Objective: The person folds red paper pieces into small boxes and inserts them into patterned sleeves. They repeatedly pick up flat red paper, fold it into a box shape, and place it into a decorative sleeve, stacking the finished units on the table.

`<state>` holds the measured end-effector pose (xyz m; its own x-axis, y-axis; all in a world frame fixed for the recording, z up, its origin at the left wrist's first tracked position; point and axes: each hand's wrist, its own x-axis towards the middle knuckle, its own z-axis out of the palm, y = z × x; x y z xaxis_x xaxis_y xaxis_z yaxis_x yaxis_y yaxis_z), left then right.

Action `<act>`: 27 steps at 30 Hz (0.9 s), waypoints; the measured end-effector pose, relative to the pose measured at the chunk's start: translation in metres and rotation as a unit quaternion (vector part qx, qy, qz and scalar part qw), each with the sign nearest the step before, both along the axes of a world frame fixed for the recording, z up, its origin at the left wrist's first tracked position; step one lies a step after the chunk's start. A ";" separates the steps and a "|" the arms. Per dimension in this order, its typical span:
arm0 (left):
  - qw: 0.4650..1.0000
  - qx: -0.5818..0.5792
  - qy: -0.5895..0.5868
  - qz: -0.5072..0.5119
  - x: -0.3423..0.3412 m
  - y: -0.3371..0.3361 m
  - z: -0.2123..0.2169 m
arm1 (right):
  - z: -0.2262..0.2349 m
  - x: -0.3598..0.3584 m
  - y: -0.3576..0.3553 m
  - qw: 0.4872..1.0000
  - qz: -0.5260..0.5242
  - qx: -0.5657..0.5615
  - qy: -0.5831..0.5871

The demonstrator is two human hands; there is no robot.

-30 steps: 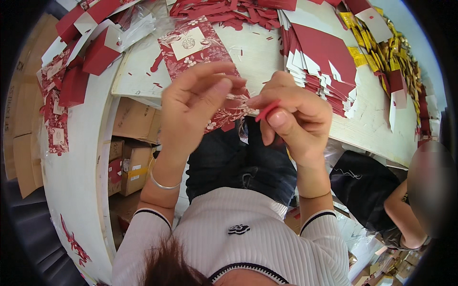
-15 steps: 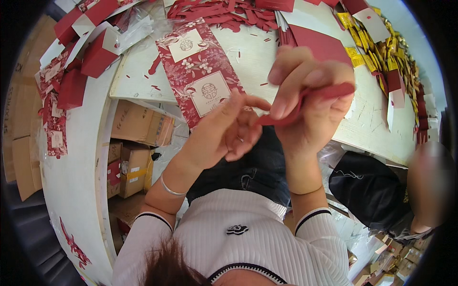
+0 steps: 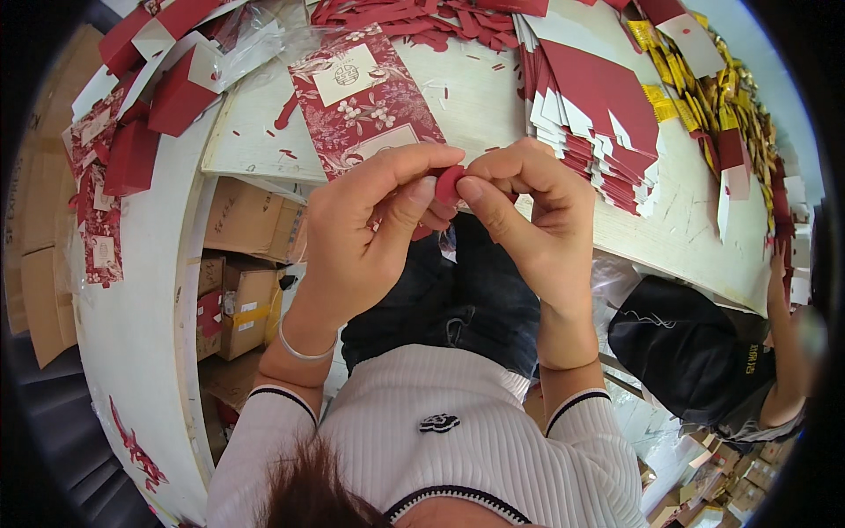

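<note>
**Q:** White worktable [image 3: 493, 88] is lying at the far side, littered with red trimmings; what am I watching in front of it?

**A:** I am watching both hands meeting above the lap, just near of the table's edge. The left hand [image 3: 361, 233] and the right hand [image 3: 532, 220] are each closing thumb and forefinger on one small red paper piece [image 3: 447, 183], which is sitting between the fingertips. A patterned red envelope [image 3: 365, 97] is lying flat on the table just beyond the left knuckles; a fanned stack of red card blanks [image 3: 598, 114] is resting to the right.

**Q:** What am I judging as the risk?

**A:** The piece is tiny and pinched only at its edges, so I am expecting it could tear, crease, or slip down onto the lap if the two pinches pull unevenly.

**Q:** And the pose?

**A:** Both wrists are bending inward, forearms rising from the near edge, remaining fingers curling loosely.
</note>
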<state>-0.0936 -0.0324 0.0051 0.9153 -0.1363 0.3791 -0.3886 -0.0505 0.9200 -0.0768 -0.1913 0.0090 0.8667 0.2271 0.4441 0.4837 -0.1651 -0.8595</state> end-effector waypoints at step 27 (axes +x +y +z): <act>0.912 -0.266 0.311 -0.003 0.017 0.049 -0.060 | -0.014 0.103 0.048 0.935 0.104 -0.196 -0.276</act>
